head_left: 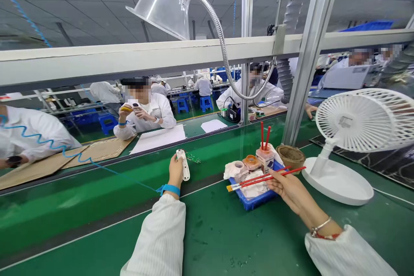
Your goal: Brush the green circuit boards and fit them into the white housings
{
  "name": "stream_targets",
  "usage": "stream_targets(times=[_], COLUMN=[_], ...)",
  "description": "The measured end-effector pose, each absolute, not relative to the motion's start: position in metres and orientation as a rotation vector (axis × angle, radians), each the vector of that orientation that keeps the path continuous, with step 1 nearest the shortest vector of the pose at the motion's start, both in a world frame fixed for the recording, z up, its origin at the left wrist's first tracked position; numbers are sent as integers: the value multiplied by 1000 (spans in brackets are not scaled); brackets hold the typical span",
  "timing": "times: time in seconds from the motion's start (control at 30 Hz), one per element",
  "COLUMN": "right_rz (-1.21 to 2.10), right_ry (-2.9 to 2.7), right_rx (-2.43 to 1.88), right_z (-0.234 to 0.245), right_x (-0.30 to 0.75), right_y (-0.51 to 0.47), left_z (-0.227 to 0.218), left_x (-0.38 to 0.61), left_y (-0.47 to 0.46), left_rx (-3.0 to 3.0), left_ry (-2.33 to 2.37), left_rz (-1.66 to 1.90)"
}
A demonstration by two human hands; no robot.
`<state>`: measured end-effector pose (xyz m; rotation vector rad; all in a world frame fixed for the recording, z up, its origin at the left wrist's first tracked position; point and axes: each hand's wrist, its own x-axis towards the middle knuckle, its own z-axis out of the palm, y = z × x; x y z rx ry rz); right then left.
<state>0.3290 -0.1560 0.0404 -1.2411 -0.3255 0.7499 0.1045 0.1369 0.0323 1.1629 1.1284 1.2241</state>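
The left hand (176, 172) stands on the green bench (97, 220), its fingers curled narrowly around a white plastic housing (184, 166) held upright, with its lower end just above the surface. A small green circuit board (193, 158) lies just beside the housing, toward the far edge of the bench. A blue wrist strap (170, 189) circles the left wrist, and a coiled blue cord (42, 140) runs from it across the bench. The right hand (286, 190) is closed in a narrow pinch on red-handled brushes (267, 179), which lie across a blue tray (255, 200) with their pale bristles (230, 188) out past its far end. The tray holds a roll of white tape (238, 166), an orange-lidded jar (251, 162), and a small container (264, 158) with two red sticks (264, 134) standing upright in it. A woven basket (290, 157) sits just beside the tray, and a white fan (355, 125) stands to the right. Above the bench hangs a metal fume hood (158, 6) on a flexible arm (220, 49). Across the bench, a co-worker (145, 110) holds a small yellow item.
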Motion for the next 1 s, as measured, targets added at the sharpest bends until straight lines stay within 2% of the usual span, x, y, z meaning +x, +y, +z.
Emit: stream_targets(times=[0.3,0.47,0.77,1.0], right_rz=[629,622,954,1276], right_ry=[-457,-651,-1181,-1435], right_rx=[-1651,-1696,-1264,-865], right_z=[41,60,116,143], right_x=[341,338,273,243], right_y=[-169,-181,-147,-147], left_z=[85,110,137,139], left_x=[85,83,70,47], left_y=[70,22,-55,-74], left_rx=[1197,1282,1636,2181], left_ry=[811,625,511,406], left_rz=[1273,1206,1022,1201])
